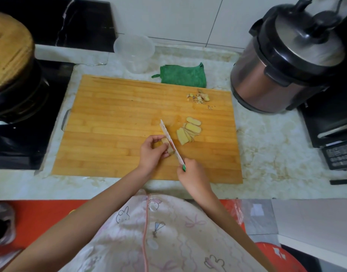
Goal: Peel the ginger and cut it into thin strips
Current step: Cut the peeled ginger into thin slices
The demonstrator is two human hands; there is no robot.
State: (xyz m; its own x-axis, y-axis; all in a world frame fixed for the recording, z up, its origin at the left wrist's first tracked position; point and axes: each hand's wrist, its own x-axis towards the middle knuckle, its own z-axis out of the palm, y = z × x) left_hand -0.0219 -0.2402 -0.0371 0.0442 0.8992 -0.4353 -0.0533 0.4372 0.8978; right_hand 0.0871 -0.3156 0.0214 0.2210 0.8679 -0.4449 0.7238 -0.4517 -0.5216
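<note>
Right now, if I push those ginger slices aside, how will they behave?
The slices look thin and flat, so probably light, unlikely to roll. They overlap loosely, so a push would likely scatter them.

Head view looks down onto cutting board, seemingly close.

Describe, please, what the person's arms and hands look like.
The left hand and right hand are bare: no gloves, rings or watch show. Both forearms are uncovered, no sleeve in view. The torso wears a pale cream garment printed with rabbits and pink bows.
</note>
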